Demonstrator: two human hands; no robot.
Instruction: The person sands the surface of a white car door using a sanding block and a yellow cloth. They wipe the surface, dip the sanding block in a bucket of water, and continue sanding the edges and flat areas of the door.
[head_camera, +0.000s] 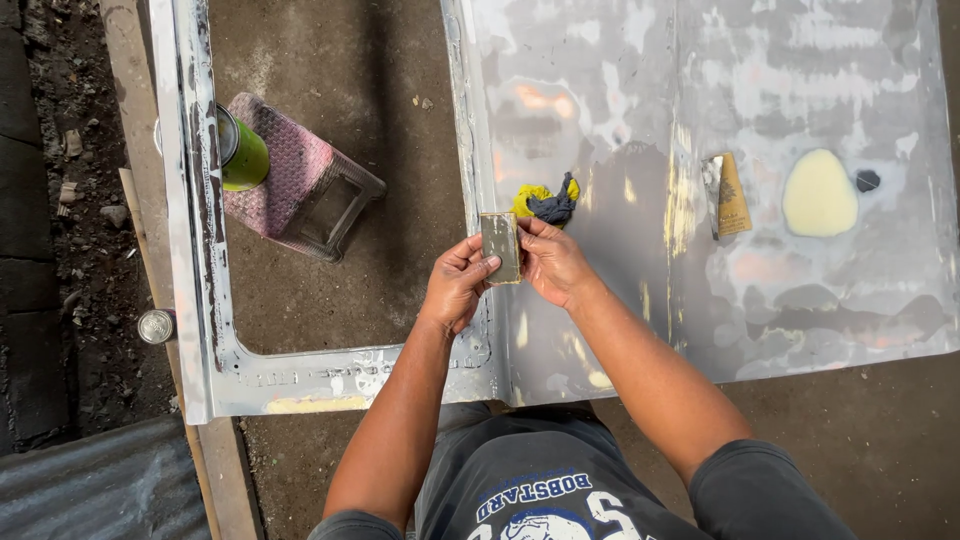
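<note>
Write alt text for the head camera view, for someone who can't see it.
Both hands, left hand and right hand, hold a small flat rectangular piece above a grey sanded metal panel lying on the ground. A yellow and grey rag lies on the panel, and a green can stands to the left.

Bare brown dirt floor (330, 290) in soft daylight. Dark gravelly ground (70, 200) runs along the left edge, a grey corrugated metal sheet (90, 490) at the lower left corner.

panel (800, 120) cut off top, can (240, 150) half hidden
</note>
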